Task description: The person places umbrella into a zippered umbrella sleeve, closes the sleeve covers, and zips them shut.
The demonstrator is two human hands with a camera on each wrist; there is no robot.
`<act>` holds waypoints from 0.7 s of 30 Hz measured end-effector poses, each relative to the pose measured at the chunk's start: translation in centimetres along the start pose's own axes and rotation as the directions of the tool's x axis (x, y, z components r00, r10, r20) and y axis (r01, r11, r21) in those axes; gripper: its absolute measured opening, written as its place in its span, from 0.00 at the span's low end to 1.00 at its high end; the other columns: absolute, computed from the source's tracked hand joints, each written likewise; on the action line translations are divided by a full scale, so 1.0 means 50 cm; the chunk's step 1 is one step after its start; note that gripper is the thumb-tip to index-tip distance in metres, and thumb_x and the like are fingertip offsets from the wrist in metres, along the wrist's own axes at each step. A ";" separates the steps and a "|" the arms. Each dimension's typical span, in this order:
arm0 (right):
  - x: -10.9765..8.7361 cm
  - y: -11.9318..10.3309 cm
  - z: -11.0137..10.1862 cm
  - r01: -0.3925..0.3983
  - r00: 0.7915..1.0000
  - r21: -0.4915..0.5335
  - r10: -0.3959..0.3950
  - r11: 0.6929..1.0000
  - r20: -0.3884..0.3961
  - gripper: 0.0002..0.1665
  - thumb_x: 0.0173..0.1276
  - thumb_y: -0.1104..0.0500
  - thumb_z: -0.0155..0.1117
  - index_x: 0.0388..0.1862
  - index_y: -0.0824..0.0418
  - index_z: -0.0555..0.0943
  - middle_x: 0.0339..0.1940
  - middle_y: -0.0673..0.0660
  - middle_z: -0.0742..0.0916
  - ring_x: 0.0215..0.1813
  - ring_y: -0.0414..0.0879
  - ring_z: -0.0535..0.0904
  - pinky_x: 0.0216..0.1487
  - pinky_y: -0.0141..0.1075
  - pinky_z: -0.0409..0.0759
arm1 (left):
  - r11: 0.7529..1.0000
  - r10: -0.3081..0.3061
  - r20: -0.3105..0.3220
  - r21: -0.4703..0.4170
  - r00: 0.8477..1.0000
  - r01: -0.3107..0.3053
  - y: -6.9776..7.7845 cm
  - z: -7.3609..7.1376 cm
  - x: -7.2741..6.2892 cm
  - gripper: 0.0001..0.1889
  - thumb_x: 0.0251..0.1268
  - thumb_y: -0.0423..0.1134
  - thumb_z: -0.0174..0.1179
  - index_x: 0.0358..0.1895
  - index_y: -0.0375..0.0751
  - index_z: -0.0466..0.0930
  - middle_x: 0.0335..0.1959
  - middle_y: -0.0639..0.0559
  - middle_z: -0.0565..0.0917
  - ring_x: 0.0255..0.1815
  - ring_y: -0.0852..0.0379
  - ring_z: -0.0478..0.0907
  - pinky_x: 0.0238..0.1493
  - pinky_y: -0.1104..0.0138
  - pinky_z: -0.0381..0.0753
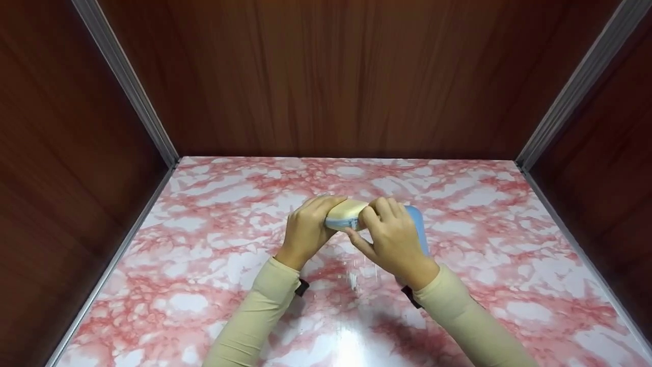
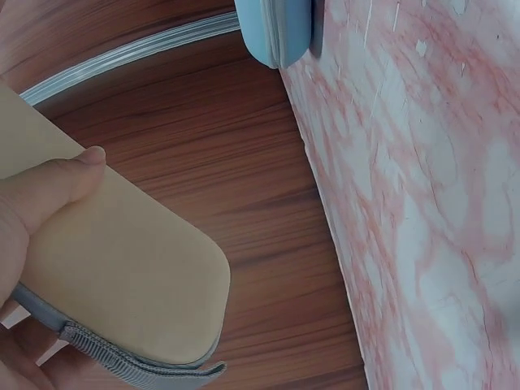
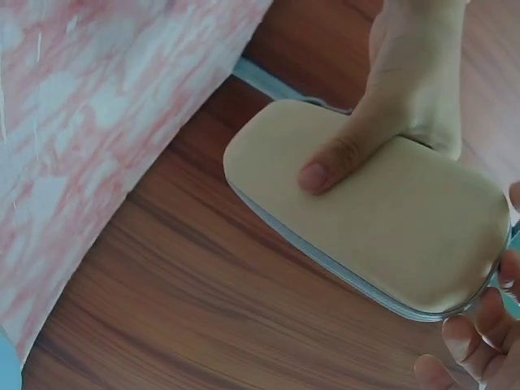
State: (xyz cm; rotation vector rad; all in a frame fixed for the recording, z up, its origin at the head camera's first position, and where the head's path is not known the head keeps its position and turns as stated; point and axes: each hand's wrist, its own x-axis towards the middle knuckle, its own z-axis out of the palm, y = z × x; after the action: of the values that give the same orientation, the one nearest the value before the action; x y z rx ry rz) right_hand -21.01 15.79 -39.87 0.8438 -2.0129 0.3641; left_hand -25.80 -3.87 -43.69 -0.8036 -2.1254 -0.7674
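Observation:
My left hand (image 1: 308, 227) grips a pale yellow zip case (image 1: 349, 208) with rounded corners and a blue-grey zipper edge, raised over the table. In the left wrist view its thumb lies flat across the beige face, with the other fingers underneath. A ribbed grey tab (image 2: 199, 375) sticks out from the case's end. My right hand (image 1: 392, 234) pinches the case's right end by the zipper, fingers bent. The right wrist view has its fingertips (image 3: 463, 337) right at the case's rounded corner. A light blue case (image 1: 417, 224) with a zipper band is partly hidden behind this hand.
The table (image 1: 214, 265) has a red and white marbled top. Brown wood-grain panels (image 1: 326, 76) rise at the back and both sides, with metal strips (image 1: 127, 81) at the corners. Both wrists wear dark straps (image 1: 302, 288) below beige sleeves.

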 end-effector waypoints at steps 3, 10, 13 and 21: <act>0.003 0.002 -0.001 0.012 1.000 0.002 -0.012 1.000 -0.014 0.17 0.74 0.50 0.56 0.31 0.62 0.72 0.31 0.58 0.75 0.31 0.54 0.70 0.29 0.45 0.71 | 1.000 0.001 -0.001 -0.004 1.000 -0.001 -0.001 0.000 0.000 0.20 0.57 0.46 0.74 0.54 0.50 0.86 0.49 0.55 0.87 0.51 0.57 0.83 0.53 0.61 0.82; 0.003 0.007 -0.005 0.030 0.999 0.093 -0.029 0.995 -0.012 0.12 0.75 0.55 0.57 0.31 0.60 0.75 0.31 0.56 0.75 0.31 0.53 0.70 0.29 0.43 0.72 | 1.000 -0.007 0.004 0.003 1.000 0.007 -0.004 0.002 -0.003 0.22 0.54 0.43 0.76 0.54 0.51 0.86 0.49 0.56 0.87 0.51 0.57 0.83 0.53 0.61 0.81; -0.001 0.006 -0.008 -0.038 0.999 0.115 0.039 0.993 -0.006 0.12 0.74 0.54 0.60 0.32 0.58 0.77 0.31 0.56 0.77 0.31 0.53 0.71 0.27 0.44 0.73 | 1.000 -0.006 -0.011 0.008 1.000 0.006 -0.004 0.004 -0.003 0.22 0.52 0.42 0.77 0.54 0.51 0.86 0.49 0.56 0.87 0.50 0.56 0.83 0.52 0.60 0.82; -0.008 0.010 -0.008 -0.130 0.991 0.198 0.135 0.971 -0.010 0.07 0.72 0.58 0.63 0.33 0.58 0.77 0.32 0.55 0.78 0.32 0.50 0.72 0.32 0.43 0.72 | 1.000 -0.022 -0.054 0.012 0.998 0.023 -0.004 0.003 0.000 0.23 0.48 0.42 0.79 0.52 0.53 0.87 0.47 0.56 0.88 0.49 0.56 0.84 0.48 0.58 0.84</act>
State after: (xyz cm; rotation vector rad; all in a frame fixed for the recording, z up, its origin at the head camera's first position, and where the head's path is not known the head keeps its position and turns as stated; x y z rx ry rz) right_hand -20.97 16.54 -39.96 0.8230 -2.0404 0.6556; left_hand -26.00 -3.91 -43.82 -0.7456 -2.0925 -0.7775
